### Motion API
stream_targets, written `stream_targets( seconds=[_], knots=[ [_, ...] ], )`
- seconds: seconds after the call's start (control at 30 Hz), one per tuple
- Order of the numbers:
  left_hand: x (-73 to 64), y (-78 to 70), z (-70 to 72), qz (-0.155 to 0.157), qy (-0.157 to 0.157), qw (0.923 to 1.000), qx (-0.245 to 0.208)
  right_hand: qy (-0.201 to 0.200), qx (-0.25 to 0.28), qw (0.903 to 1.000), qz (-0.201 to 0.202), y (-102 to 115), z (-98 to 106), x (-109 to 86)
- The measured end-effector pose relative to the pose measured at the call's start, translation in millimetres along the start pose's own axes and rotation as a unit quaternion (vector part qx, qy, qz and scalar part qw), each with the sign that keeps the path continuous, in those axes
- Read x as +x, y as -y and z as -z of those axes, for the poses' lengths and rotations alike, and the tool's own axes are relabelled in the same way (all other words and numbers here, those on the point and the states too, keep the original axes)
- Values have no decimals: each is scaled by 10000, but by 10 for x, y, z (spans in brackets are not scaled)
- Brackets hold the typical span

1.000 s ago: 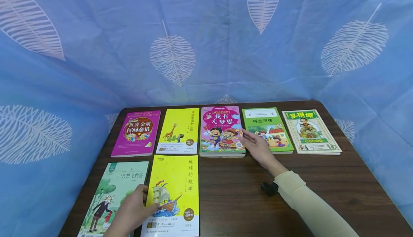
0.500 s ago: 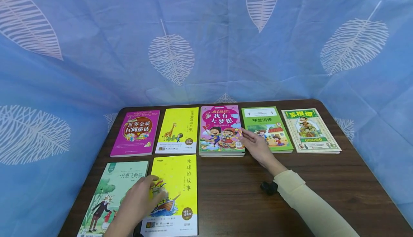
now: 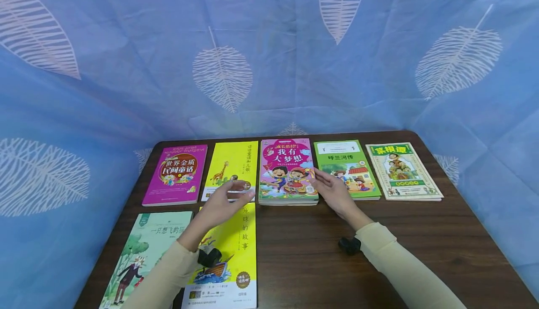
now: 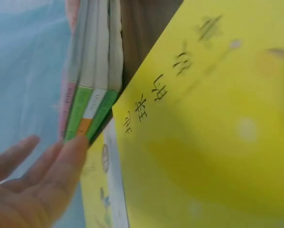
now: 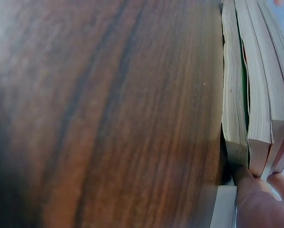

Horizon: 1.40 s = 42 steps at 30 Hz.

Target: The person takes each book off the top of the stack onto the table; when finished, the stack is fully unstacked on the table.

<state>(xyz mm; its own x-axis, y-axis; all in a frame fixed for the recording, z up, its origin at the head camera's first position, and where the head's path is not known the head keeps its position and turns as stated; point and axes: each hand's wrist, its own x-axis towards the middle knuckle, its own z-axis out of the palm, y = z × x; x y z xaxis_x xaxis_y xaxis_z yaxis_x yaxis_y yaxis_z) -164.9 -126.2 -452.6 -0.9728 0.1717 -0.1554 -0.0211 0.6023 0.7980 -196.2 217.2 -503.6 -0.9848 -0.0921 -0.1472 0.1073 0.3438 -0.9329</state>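
Note:
In the head view a stack of several books, a pink one [image 3: 287, 171] on top, lies at the back middle of the table. My right hand [image 3: 334, 192] rests its fingers against the stack's right edge; the right wrist view shows fingertips right at the book spines [image 5: 258, 159]. My left hand [image 3: 223, 204] hangs with spread fingers just left of the stack, over the yellow giraffe book [image 3: 229, 157] and the yellow ship book [image 3: 246, 234]. Nothing sits between its fingers. In the left wrist view its fingertips appear close to the stacked green and orange spines [image 4: 92, 107].
A purple book [image 3: 174, 176] lies at the back left, with a pale green cat book [image 3: 143, 253] before it. Right of the stack lie a green book [image 3: 349, 168] and a cream book [image 3: 404, 171]. Brown table [image 3: 320, 262] shows in front; a blue leaf-print cloth [image 3: 273, 66] hangs behind.
My left hand has left the pale green and yellow ship books and moved forward and right toward the pink-topped stack. My right hand has stayed at the stack's right edge.

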Motion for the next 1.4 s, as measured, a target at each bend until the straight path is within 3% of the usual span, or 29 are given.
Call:
stream_targets(
  seconds=[0.27, 0.47, 0.7, 1.03, 1.4],
  knots=[
    [548, -93, -150, 180, 85, 9993, -314, 70, 129, 9998, 117, 42, -23, -45],
    [789, -181, -259, 327, 326, 9989, -47, 12, 122, 9999, 114, -16, -67, -18],
    [900, -243, -333, 453, 151, 9983, 325, -70, 43, 10000, 9, 7, -102, -17],
    [965, -278, -359, 538, 53, 9982, 263, -81, 116, 9998, 104, 44, -69, -8],
    [988, -323, -321, 899, 151, 9957, 129, -85, -215, 9997, 71, 20, -8, -11]
  ],
)
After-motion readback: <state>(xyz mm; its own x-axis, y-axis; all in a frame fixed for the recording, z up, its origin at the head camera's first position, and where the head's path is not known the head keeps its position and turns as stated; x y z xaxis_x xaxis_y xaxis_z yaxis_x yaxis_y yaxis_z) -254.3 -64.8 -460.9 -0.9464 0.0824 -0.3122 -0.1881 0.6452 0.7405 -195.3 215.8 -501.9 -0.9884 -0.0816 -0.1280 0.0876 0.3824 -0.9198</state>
